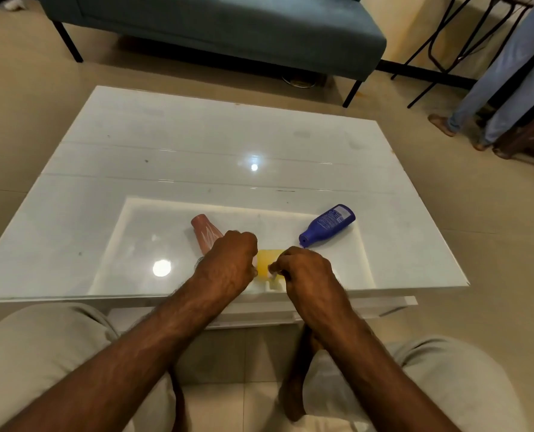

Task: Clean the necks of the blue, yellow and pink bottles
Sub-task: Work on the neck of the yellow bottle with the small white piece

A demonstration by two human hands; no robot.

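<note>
so we're sitting at the near edge of the white glossy desk [197,145], both hands out over it. the yellow bottle [268,260] is right between our hands, close to the near edge around the middle, and most of it is hidden so we can't say which way its neck points. our left hand [228,265] is curled into a loose fist pressed up against the yellow bottle's left side, fingers closed, looks like it's gripping it. our right hand [303,272] is on the other side with the fingers [275,267] pinched shut on something small and whitish right at the bottle, too small to tell what it is.

the pink bottle [205,235] lies on its side just behind the left hand, partly covered by it, its far end pointing toward the back left. the blue bottle [327,225] lies on its side too, off toward the right edge, cap end pointing back at our right hand and near it but not touching.

past the far edge of the desk there's a teal sofa [228,29] on the floor, and someone's legs in jeans [505,76] way off by the far right corner.
</note>
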